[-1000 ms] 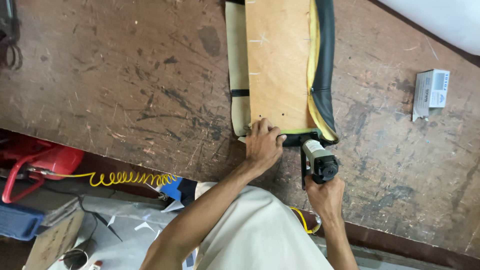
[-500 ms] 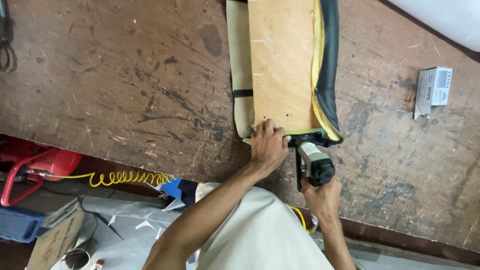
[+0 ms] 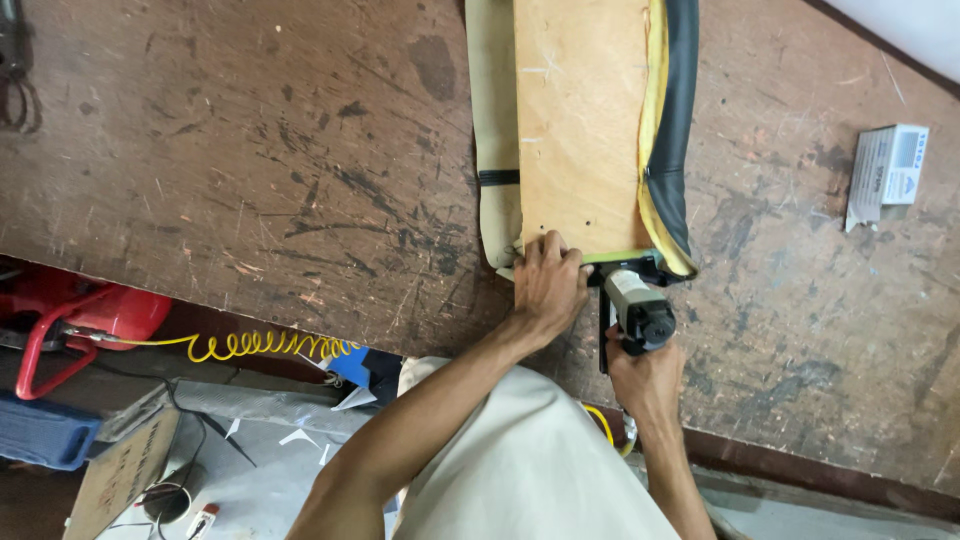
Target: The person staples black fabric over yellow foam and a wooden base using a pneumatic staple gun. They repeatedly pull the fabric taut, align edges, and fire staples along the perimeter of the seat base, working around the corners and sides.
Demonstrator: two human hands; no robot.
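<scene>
Head view, looking down on a scarred brown wooden tabletop (image 3: 250, 170). Your left hand (image 3: 548, 285) lies flat, fingers together and curled slightly, pressing down on the near edge of a plywood seat panel (image 3: 580, 120) that rests on the tabletop and runs away from you. Your right hand (image 3: 645, 380) is closed around the grip of a pneumatic staple gun (image 3: 635, 310), whose black nose touches the near right corner of the panel, just beside your left hand. A black vinyl cover (image 3: 680, 130) wraps the right edge of the panel, with a strip of yellow foam (image 3: 652, 150) showing between vinyl and plywood. On the left side a beige fabric flap (image 3: 495, 130) lies spread on the tabletop, crossed by a short black band. Along the near edge, under your left fingertips, a thin pale green strip of material is folded over the wood. A small white and grey cardboard box (image 3: 885, 175) lies on the tabletop well apart to the right. Below the table edge at left, a coiled yellow air hose (image 3: 260, 345) leads toward a red compressor frame (image 3: 70, 320), and a blue case (image 3: 40, 430) sits on the floor.
</scene>
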